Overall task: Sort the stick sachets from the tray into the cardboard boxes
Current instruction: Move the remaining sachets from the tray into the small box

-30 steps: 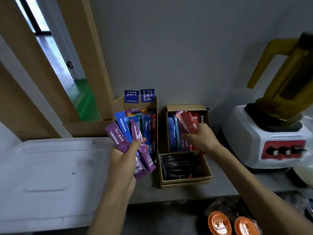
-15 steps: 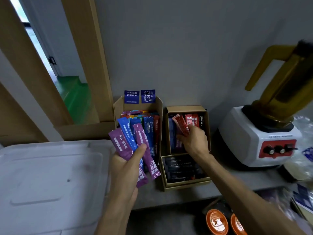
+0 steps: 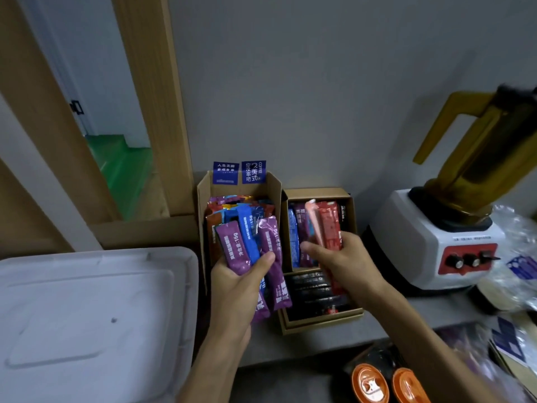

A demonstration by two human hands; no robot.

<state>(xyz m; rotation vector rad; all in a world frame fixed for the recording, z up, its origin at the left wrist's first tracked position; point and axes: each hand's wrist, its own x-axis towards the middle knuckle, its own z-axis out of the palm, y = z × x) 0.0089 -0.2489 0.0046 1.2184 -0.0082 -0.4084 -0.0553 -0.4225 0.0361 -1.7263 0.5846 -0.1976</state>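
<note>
Fanning purple and blue stick sachets [image 3: 234, 248] at frame centre, the left hand [image 3: 238, 289] grips them so the colours show. The right hand [image 3: 345, 263] grasps red sachets [image 3: 329, 228] inside the right cardboard box [image 3: 316, 191], probably slotting them in. The white tray [image 3: 174, 253] sits lower left.

One wide-angle view is taken from head height, angled forward and down toward a grey wall [image 3: 319, 82]. The table [image 3: 319, 346] and cardboard boxes [image 3: 316, 194] are seen from close above. The left hand [image 3: 238, 283] and right hand [image 3: 345, 263] are framed near the centre.
</note>
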